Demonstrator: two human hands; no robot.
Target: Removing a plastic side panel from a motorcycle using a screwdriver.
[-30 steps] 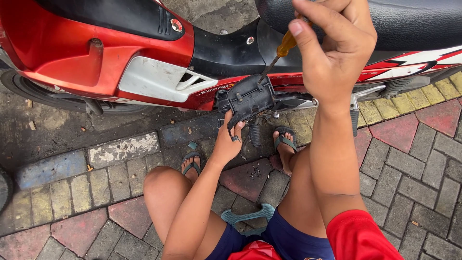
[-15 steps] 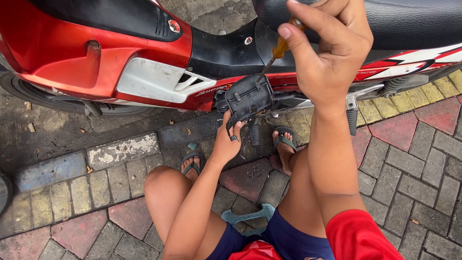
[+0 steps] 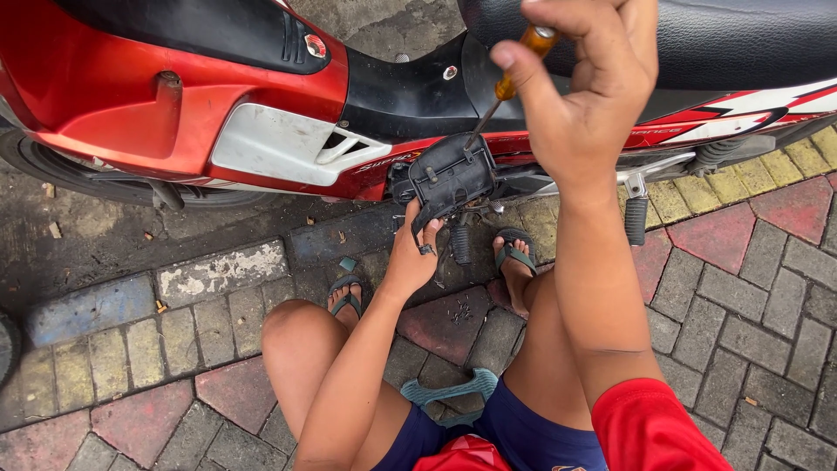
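Matt black plastic cover [image 3: 449,174], glossy red fairing [image 3: 113,96], rough paving bricks [image 3: 732,279].

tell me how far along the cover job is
Done: nothing clearly finished. In hand: the left hand steadies the black cover low on the motorbike; the right hand holds a screwdriver with its tip at the cover's top. Left: the cover remains on the bike.

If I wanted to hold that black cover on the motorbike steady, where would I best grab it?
Probably at its lower edge, from below. The black cover tilts outward there, and the left hand already grips that free edge. The screwdriver in the right hand takes up the top.
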